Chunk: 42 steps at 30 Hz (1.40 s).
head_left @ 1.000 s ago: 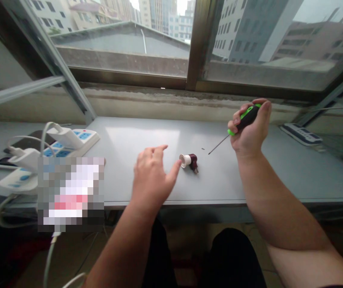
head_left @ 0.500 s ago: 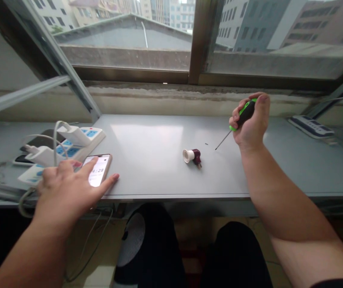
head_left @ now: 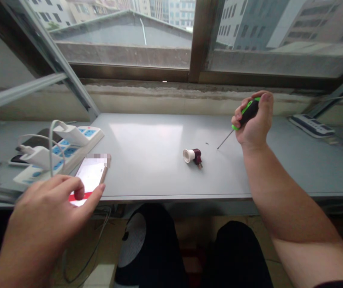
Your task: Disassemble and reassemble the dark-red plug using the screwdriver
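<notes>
Gripping a green-handled screwdriver (head_left: pixel 247 113) in the clenched right hand (head_left: pixel 254 123), a fist that steadies the shaft angled toward the table (head_left: pixel 147 168) — the left hand (head_left: pixel 41 226) has its fingers (head_left: pixel 79 194) curved, ungrasping, over a smartphone (head_left: pixel 91 175) within reach — while a maroon-and-white plug part (head_left: pixel 193 156) lies between the hands.
</notes>
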Each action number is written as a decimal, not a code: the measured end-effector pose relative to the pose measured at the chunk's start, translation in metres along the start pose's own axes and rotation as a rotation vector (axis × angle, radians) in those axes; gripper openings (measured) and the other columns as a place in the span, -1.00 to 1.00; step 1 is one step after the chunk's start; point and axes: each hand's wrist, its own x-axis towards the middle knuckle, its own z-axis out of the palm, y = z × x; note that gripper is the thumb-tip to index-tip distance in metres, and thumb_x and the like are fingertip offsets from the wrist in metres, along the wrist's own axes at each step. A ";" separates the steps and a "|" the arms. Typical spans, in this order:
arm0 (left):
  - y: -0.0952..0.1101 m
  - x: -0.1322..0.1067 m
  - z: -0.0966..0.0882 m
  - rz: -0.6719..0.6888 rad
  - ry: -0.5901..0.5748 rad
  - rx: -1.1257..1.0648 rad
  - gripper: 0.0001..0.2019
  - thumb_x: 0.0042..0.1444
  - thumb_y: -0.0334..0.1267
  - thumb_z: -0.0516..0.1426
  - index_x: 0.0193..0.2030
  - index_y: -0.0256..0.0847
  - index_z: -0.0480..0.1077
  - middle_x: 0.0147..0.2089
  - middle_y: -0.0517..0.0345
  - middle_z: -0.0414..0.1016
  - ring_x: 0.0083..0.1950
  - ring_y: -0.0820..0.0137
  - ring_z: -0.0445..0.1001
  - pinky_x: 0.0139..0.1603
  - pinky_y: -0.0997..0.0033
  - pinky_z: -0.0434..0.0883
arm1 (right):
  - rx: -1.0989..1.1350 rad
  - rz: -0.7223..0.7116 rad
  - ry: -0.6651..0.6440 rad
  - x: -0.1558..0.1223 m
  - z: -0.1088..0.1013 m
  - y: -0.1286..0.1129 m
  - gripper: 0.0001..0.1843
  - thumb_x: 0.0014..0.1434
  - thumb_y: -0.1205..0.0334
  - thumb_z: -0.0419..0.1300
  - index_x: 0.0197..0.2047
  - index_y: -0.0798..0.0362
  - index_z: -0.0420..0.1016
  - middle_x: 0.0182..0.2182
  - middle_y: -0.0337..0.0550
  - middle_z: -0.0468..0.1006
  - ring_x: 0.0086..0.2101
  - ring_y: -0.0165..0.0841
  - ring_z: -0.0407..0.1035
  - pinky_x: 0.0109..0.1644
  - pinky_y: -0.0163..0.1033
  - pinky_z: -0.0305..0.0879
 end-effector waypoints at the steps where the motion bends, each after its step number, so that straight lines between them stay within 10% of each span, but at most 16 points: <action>1: 0.008 -0.007 0.000 0.040 0.051 0.097 -0.64 0.17 0.08 0.22 -0.46 -0.06 0.25 -0.39 0.12 0.29 -0.29 0.11 0.27 -0.27 0.21 0.14 | 0.023 0.010 0.000 0.001 -0.001 0.001 -0.54 0.29 -0.40 0.02 -0.20 -0.18 0.26 -0.39 -0.29 0.33 -0.55 -0.40 0.23 -0.60 -0.34 0.00; 9: 0.091 -0.065 0.061 0.504 -0.501 -0.337 -0.85 0.28 -0.42 0.11 -0.30 -0.12 0.29 -0.34 0.21 0.48 -0.32 0.40 0.47 -0.32 0.39 0.33 | 0.304 -0.047 -0.024 0.000 0.000 -0.002 -0.83 0.11 0.06 0.21 -0.18 -0.22 0.40 -0.29 -0.29 0.43 -0.46 -0.36 0.25 -0.50 -0.25 -0.01; 14: 0.136 -0.101 0.144 0.995 -0.871 -0.298 -0.82 0.27 -0.14 0.24 -0.28 -0.13 0.36 -0.34 0.20 0.54 -0.38 0.34 0.50 -0.41 0.28 0.31 | 0.184 -0.006 -0.037 0.002 -0.009 -0.001 -0.73 0.09 0.15 0.33 -0.12 -0.36 0.50 -0.25 -0.26 0.55 -0.32 -0.25 0.23 -0.33 -0.07 0.05; 18: 0.174 -0.102 0.173 1.186 -1.104 -0.341 -0.91 0.33 -0.24 0.15 -0.18 -0.16 0.45 -0.33 0.14 0.57 -0.36 0.30 0.55 -0.53 0.30 0.24 | 0.048 0.135 0.083 0.017 -0.019 0.021 -0.71 0.05 0.17 0.39 -0.13 -0.25 0.52 -0.33 -0.31 0.50 -0.41 -0.34 0.26 -0.38 -0.13 0.10; 22: 0.206 -0.078 0.192 1.015 -1.407 -0.527 -0.89 0.20 -0.20 0.22 -0.18 -0.16 0.45 -0.32 0.09 0.57 -0.33 0.20 0.58 -0.48 0.30 0.39 | -0.060 0.288 -0.014 0.019 -0.020 0.019 -0.69 0.03 0.20 0.37 -0.11 -0.07 0.55 -0.47 -0.35 0.41 -0.55 -0.42 0.31 -0.57 -0.26 0.11; 26: 0.211 -0.059 0.225 0.512 -2.184 -1.075 -0.38 -0.27 -0.30 0.53 -0.10 -0.17 0.34 -0.26 0.21 0.53 -0.23 0.25 0.66 -0.15 0.26 0.61 | 0.035 0.410 -0.508 -0.002 -0.021 -0.011 -0.69 0.10 0.12 0.38 -0.09 -0.02 0.54 -0.50 -0.34 0.45 -0.60 -0.46 0.34 -0.64 -0.38 0.14; 28: 0.204 -0.055 0.235 0.461 -2.367 -1.304 -0.30 -0.17 -0.30 0.54 0.08 -0.18 0.31 -0.11 0.14 0.55 -0.06 0.24 0.69 0.05 0.21 0.60 | 0.124 0.471 -0.784 -0.017 -0.022 -0.027 -0.60 0.09 0.03 0.44 -0.07 -0.03 0.48 -0.44 -0.32 0.48 -0.59 -0.44 0.41 -0.63 -0.39 0.22; 32: 0.187 -0.050 0.233 0.501 -2.225 -1.612 0.05 -0.25 -0.42 0.55 0.40 -0.12 0.20 0.20 -0.01 0.51 0.43 0.02 0.45 0.35 0.04 0.44 | 0.230 0.668 -1.332 -0.039 -0.015 -0.048 -0.48 0.08 -0.06 0.53 -0.10 0.05 0.45 -0.38 -0.26 0.52 -0.51 -0.39 0.54 -0.51 -0.37 0.37; 36: 0.172 -0.040 0.219 0.450 -1.973 -1.749 0.28 -0.35 -0.40 0.57 0.54 -0.10 0.08 0.49 -0.15 0.28 0.64 -0.04 0.06 0.54 -0.06 0.20 | 0.160 0.557 -1.651 -0.050 0.006 -0.051 -0.42 -0.03 -0.06 0.62 -0.16 0.12 0.49 -0.42 -0.25 0.54 -0.46 -0.48 0.45 -0.40 -0.43 0.34; 39: 0.161 -0.033 0.209 0.306 -1.905 -1.830 0.23 -0.33 -0.28 0.58 0.52 -0.16 0.15 0.34 -0.18 0.42 0.54 -0.07 0.28 0.51 -0.10 0.25 | 0.071 0.544 -1.730 -0.056 0.018 -0.044 -0.40 -0.07 -0.11 0.62 -0.17 0.10 0.51 -0.52 -0.38 0.44 -0.55 -0.54 0.29 -0.52 -0.46 0.16; 42: 0.156 -0.030 0.203 0.137 -1.656 -1.862 -0.15 -0.12 0.02 0.51 0.30 -0.27 0.43 -0.08 0.03 0.53 -0.02 0.22 0.59 0.23 0.10 0.48 | -0.021 0.537 -1.727 -0.062 0.021 -0.035 -0.39 -0.11 -0.12 0.63 -0.22 0.09 0.50 -0.56 -0.43 0.38 -0.56 -0.55 0.25 -0.55 -0.46 0.11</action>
